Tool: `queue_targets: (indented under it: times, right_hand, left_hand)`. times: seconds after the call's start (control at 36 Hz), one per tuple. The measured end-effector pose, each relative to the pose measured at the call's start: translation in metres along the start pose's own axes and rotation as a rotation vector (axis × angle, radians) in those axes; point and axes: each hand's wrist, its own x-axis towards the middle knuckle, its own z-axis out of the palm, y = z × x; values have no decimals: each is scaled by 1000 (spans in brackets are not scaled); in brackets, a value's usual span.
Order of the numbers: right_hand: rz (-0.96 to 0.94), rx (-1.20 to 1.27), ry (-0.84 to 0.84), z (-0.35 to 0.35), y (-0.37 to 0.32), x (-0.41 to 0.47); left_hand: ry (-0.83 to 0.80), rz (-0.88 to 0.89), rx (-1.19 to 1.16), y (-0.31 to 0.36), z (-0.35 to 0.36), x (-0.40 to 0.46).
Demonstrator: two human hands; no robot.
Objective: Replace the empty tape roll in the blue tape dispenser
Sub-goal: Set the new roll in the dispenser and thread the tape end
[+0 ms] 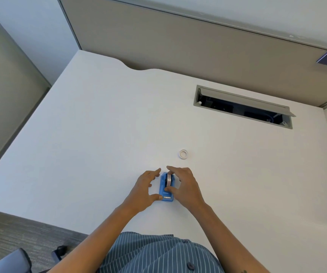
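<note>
A small blue tape dispenser (163, 192) lies on the white desk (99, 134) near its front edge. A roll of tape (169, 179) stands upright in the dispenser's well. My right hand (184, 186) pinches this roll between index finger and thumb. My left hand (145, 188) is at the dispenser's left side, fingers spread, its thumb tip touching the dispenser's front corner. A white empty tape core (183, 154) lies flat on the desk, a little beyond and to the right of my hands.
An open cable hatch (243, 107) is cut into the desk at the back right. A grey partition wall (178, 42) runs behind the desk. An office chair (17, 261) and carpet show at the lower left.
</note>
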Motion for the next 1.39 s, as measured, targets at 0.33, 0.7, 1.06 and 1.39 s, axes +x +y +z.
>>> queue_targets:
  times: [0.33, 0.7, 1.06, 1.39]
  right_hand:
    - [-57, -18, -5, 1, 2, -4]
    - [-126, 11, 69, 1, 8, -6]
    - [-160, 15, 174, 5, 15, -9]
    - [-282, -185, 243, 4, 12, -12]
  left_hand:
    - [-7, 18, 19, 5, -1, 1]
    - [-5, 30, 22, 7, 0, -3]
    - [1, 27, 24, 12, 2, -8]
    - [-2, 19, 60, 15, 4, -8]
